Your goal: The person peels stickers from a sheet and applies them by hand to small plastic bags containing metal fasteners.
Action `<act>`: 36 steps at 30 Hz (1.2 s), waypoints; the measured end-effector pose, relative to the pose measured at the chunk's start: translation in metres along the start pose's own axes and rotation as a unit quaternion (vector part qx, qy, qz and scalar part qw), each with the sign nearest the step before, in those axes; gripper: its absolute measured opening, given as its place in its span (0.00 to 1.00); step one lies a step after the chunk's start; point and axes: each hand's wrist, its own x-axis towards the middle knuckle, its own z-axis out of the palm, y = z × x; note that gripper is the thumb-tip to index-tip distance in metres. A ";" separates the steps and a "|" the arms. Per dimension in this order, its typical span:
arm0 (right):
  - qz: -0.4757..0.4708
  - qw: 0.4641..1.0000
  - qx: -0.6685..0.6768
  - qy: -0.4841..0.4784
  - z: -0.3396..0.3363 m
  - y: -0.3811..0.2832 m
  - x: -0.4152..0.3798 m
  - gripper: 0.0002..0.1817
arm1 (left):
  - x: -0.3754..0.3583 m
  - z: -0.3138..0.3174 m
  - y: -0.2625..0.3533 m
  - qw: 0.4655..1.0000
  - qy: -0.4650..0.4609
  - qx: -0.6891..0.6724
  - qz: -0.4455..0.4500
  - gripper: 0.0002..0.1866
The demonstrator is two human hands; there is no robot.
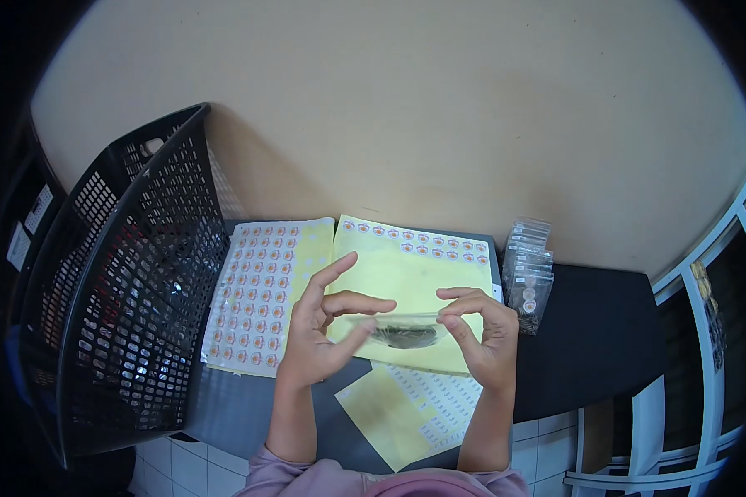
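Observation:
Between my two hands, above the yellow sheet, hangs a small clear plastic bag (406, 335) with dark contents I cannot identify. My left hand (317, 327) has the bag's left end between thumb and fingers, with the index finger raised. At the right end, my right hand (487, 333) pinches the bag's upper corner. Beneath the hands lies a yellow backing sheet (365, 269) with round orange-and-white stickers left along its top. A fuller sticker sheet (249, 290) lies to the left. Nearer me, a smaller sheet (381, 414) carries rows of tiny labels.
A tall black perforated basket (145, 240) stands on the left. Several filled, labelled plastic bags (528, 277) are lined up on the right. Beyond them is a black surface (597, 331), and a white metal rack (704, 331) stands at far right. A beige wall (406, 108) rises behind.

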 end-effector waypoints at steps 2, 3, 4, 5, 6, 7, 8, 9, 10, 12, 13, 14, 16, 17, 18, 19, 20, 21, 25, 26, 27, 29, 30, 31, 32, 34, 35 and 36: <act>-0.033 0.999 -0.034 -0.020 0.002 -0.002 0.001 0.03 | 0.000 0.006 -0.002 0.999 0.005 -0.001 0.033 0.36; -0.033 0.999 -0.034 -0.021 0.004 -0.002 0.001 0.03 | -0.001 0.009 -0.002 1.000 0.001 -0.006 0.018 0.36; -0.036 0.999 -0.029 -0.030 0.007 -0.002 0.001 0.03 | -0.001 0.012 -0.003 1.000 -0.004 -0.012 0.003 0.36; -0.039 0.998 -0.024 -0.038 0.009 -0.002 0.001 0.04 | -0.001 0.013 -0.003 1.000 -0.003 -0.012 0.003 0.36; -0.050 0.998 -0.018 -0.041 0.011 -0.001 0.000 0.05 | -0.002 0.014 -0.004 1.000 0.007 -0.028 -0.010 0.35; -0.050 0.998 -0.019 -0.042 0.013 -0.001 0.000 0.05 | -0.002 0.016 -0.004 0.999 0.016 -0.045 -0.024 0.34; -0.044 0.998 -0.013 -0.045 0.016 -0.001 0.000 0.05 | -0.001 0.018 -0.002 0.999 0.019 -0.032 -0.030 0.32; -0.038 0.998 -0.006 -0.049 0.018 0.000 0.000 0.05 | -0.001 0.018 -0.003 0.999 0.019 -0.032 -0.031 0.32; -0.037 0.998 -0.006 -0.048 0.021 0.001 -0.001 0.05 | -0.001 0.018 -0.005 1.000 0.014 0.022 -0.008 0.33; -0.032 0.998 -0.040 -0.030 0.023 0.003 -0.001 0.06 | 0.000 0.017 -0.005 0.997 0.009 0.075 0.017 0.33; -0.032 0.998 -0.040 -0.029 0.024 0.003 -0.001 0.06 | 0.000 0.017 -0.004 0.994 0.009 0.103 0.040 0.30; -0.041 0.997 -0.059 -0.024 0.025 0.003 0.000 0.05 | 0.000 0.017 -0.004 0.989 0.008 0.131 0.063 0.28; -0.048 0.996 -0.078 -0.019 0.026 0.004 0.000 0.05 | -0.001 0.017 -0.004 0.990 0.010 0.124 0.060 0.26; -0.079 0.990 -0.114 -0.011 0.028 0.005 0.000 0.05 | -0.001 0.017 -0.004 0.991 0.013 0.119 0.056 0.24; -0.111 0.983 -0.149 -0.003 0.029 0.006 0.000 0.04 | -0.002 0.017 -0.004 0.991 0.013 0.118 0.056 0.24; -0.111 0.983 -0.149 -0.003 0.031 0.006 0.000 0.04 | -0.003 0.018 -0.005 0.993 0.028 0.103 0.047 0.22; -0.113 0.982 -0.152 0.004 0.033 0.006 -0.001 0.04 | -0.003 0.018 -0.006 0.995 0.042 0.088 0.037 0.21; -0.115 0.981 -0.155 0.012 0.035 0.006 -0.002 0.04 | -0.004 0.017 -0.006 0.995 0.042 0.088 0.036 0.21; -0.123 0.980 -0.158 0.022 0.039 0.004 -0.004 0.04 | -0.004 0.014 -0.008 0.994 0.043 0.089 0.050 0.21; -0.120 0.981 -0.149 0.025 0.039 0.004 -0.004 0.04 | -0.005 0.013 -0.007 0.994 0.045 0.085 0.049 0.22; -0.117 0.983 -0.140 0.027 0.040 0.004 -0.005 0.04 | -0.005 0.012 -0.005 0.994 0.046 0.086 0.048 0.22; -0.111 0.986 -0.120 0.019 0.040 0.005 -0.003 0.04 | -0.004 0.009 -0.001 0.995 0.054 0.076 0.017 0.24; -0.105 0.989 -0.102 0.012 0.040 0.006 -0.002 0.04 | -0.003 0.009 -0.001 0.995 0.054 0.076 0.017 0.24; -0.105 0.989 -0.103 0.012 0.040 0.005 -0.002 0.04 | -0.002 0.010 -0.001 0.995 0.066 0.073 0.021 0.27; -0.095 0.990 -0.100 0.011 0.040 0.004 -0.001 0.05 | -0.002 0.011 -0.001 0.994 0.078 0.070 0.025 0.29; -0.087 0.991 -0.098 0.011 0.040 0.004 0.000 0.05 | -0.001 0.012 0.001 0.994 0.071 0.077 0.027 0.31; -0.088 0.991 -0.099 0.013 0.040 0.007 -0.001 0.05 | -0.001 0.012 0.002 0.994 0.063 0.085 0.027 0.33; -0.089 0.991 -0.099 0.014 0.040 0.009 -0.002 0.05 | -0.001 0.011 0.001 0.994 0.063 0.086 0.027 0.33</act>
